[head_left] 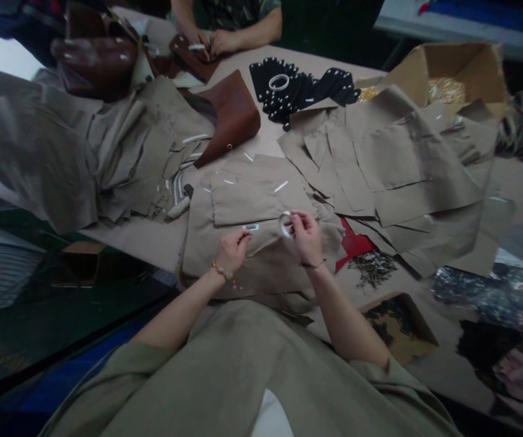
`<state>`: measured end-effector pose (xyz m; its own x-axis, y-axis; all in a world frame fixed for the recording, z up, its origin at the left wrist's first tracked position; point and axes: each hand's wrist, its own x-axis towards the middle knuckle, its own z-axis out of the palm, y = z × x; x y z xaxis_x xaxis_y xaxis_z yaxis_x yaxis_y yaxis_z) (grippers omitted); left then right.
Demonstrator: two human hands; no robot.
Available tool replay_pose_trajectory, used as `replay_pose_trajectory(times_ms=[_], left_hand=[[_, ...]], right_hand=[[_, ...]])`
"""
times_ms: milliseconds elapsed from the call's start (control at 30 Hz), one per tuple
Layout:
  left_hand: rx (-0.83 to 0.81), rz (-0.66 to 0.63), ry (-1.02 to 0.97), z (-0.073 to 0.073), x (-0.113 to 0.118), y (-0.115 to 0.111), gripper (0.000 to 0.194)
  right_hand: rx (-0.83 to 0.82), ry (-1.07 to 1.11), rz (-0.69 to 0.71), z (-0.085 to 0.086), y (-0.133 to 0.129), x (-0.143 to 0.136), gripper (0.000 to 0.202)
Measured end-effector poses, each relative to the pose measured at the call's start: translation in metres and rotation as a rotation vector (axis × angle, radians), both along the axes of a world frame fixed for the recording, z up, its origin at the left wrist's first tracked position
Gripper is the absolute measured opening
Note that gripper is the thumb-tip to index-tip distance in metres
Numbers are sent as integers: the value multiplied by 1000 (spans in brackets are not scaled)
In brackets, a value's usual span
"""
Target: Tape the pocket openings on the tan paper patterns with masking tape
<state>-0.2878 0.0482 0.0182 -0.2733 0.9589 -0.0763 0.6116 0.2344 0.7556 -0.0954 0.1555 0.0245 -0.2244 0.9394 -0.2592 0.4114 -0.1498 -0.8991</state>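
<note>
In front of me lies a pile of taupe fabric pieces (261,261); the top one has a stitched pocket panel (245,200) and several white strips on it. My right hand (307,237) grips a roll of white tape (285,224) just over the fabric. Left of it, my left hand (232,250) has its fingers pinched together above the same piece; whatever may be between them is too small to make out. A small pale tag with a dark centre (251,227) sits at the pocket's lower edge, between my hands.
Fabric stacks lie left (119,152) and right (393,164). Behind are brown leather pieces (234,115), black studded straps (307,88) and a second tape roll (279,82). Metal parts (373,267) and a cardboard box (400,328) are at right. A co-worker's hands (215,45) handle brown leather.
</note>
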Motion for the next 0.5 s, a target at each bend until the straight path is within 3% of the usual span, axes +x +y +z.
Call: replay_pose_trajectory(times_ms=[100,167,233,367,500], left_hand=[[-295,109,-225,-31,-24,36,10],[-434,98,-297,-46,-31,57,10],[-532,87,-257,-52,-32,71,18],[-668,48,95,-51,-23,88,29],[-725,-68,404,-46,-24,96,45]], right_hand=[[237,-399,-10,0,58,24,65],[258,-622,42,-7,91,34,69],[182,-752,136,-19,113,39,60],[-29,-847,290,-37,123,38,42],[63,-823,258,-34,107,34,37]])
